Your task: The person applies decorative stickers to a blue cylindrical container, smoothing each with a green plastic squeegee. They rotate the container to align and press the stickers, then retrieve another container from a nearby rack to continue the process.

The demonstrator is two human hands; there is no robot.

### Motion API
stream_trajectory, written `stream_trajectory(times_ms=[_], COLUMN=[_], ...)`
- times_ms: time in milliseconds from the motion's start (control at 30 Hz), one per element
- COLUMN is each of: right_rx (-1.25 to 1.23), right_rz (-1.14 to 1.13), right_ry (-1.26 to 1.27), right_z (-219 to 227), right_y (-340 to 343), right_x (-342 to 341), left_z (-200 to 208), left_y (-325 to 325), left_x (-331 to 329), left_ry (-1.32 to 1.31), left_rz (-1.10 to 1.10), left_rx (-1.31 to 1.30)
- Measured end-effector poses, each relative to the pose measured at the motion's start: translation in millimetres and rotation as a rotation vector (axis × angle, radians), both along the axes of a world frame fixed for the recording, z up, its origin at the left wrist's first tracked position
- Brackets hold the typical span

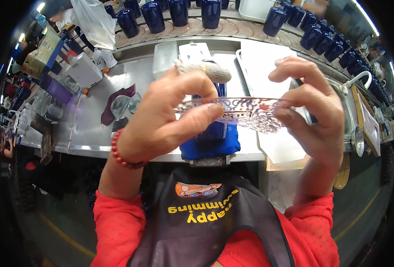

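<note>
Between my two hands a thin, flexible patterned sheet (249,108), like a decal with dark scrollwork and red touches, is stretched out nearly edge-on. My left hand (172,116), with a red bead bracelet at the wrist, pinches its left end between thumb and fingers. My right hand (318,109) pinches the right end between thumb and index finger. A dark, narrow object shows behind the right fingers; its kind is unclear. Below the sheet lies a glossy dark blue vessel (215,131), partly hidden, on a bright blue cloth (208,149). A greyish rolled cloth (206,70) sits just beyond it.
Several dark blue jars (179,13) stand along a curved conveyor (161,38) at the back. White sheets (268,66) cover the right of the metal bench (90,129). Crumpled cloths (117,103) and a white box (83,70) lie left. A ladle (358,141) is far right.
</note>
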State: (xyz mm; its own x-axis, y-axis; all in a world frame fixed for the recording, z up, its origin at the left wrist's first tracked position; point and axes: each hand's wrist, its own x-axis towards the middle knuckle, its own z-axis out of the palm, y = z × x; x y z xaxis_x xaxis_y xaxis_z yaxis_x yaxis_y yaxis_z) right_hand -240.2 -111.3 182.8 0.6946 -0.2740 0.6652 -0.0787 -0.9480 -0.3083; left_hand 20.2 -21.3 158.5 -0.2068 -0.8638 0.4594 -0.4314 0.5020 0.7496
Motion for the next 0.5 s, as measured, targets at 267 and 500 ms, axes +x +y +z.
stream_trajectory(times_ms=[267,500], right_rx=[0.572,0.662], right_rz=[-0.036,-0.114], right_ry=[-0.072,-0.075], right_z=[-94,-147], right_y=[-35,-63], right_x=[31,43], left_z=[-55,-104], left_y=[-33,-59], left_x=[27,41], left_ry=[-0.042,-0.059], left_rz=[0.201,0.344], left_rx=[0.207,0.218])
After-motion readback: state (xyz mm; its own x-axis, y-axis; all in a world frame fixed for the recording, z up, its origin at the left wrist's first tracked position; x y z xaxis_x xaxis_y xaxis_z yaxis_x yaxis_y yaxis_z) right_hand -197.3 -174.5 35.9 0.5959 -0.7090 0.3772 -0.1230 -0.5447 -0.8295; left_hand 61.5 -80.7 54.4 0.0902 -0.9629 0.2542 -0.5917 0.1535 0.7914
